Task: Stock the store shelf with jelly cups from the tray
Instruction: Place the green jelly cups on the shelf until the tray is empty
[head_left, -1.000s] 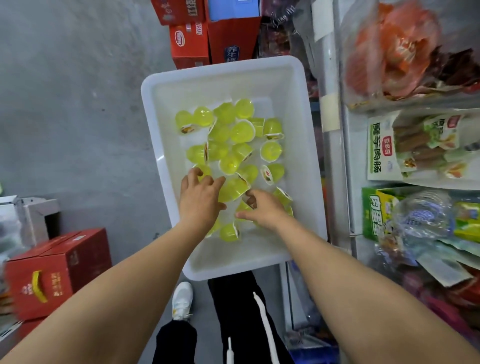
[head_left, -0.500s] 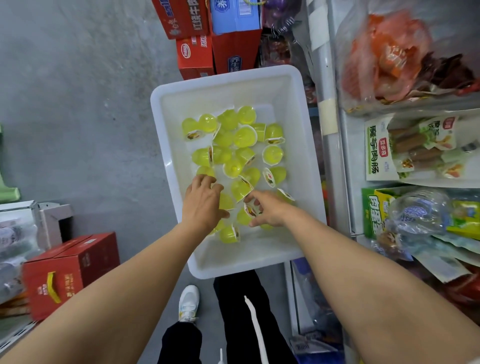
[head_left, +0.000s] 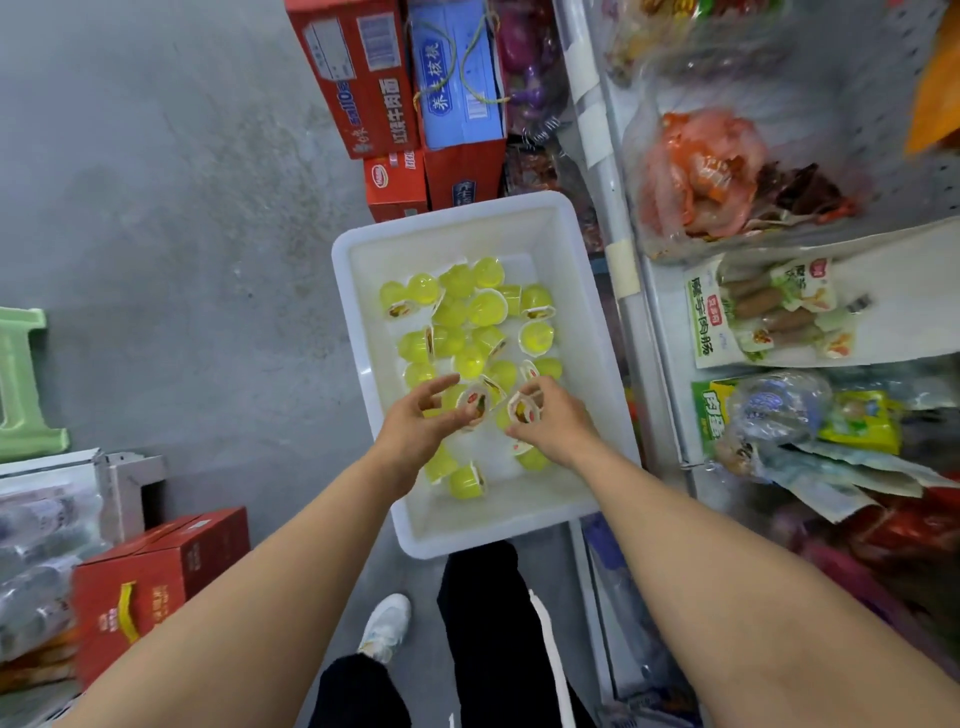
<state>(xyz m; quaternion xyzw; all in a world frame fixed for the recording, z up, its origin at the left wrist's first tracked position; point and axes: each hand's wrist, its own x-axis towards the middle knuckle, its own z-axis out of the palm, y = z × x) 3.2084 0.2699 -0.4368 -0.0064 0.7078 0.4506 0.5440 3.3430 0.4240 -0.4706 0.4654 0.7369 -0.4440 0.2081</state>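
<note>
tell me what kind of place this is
Most likely a small grocery store aisle: a shelf of packaged snacks on the right, stacked red cartons on the concrete floor, and a white tray of jelly cups for stocking.

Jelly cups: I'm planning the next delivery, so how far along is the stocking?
Done: no yellow-green plastic jelly cups show on the metal store shelf. In hand: the left hand and right hand each grip one cup. Left: many loose cups lie in the white plastic tray.
</note>
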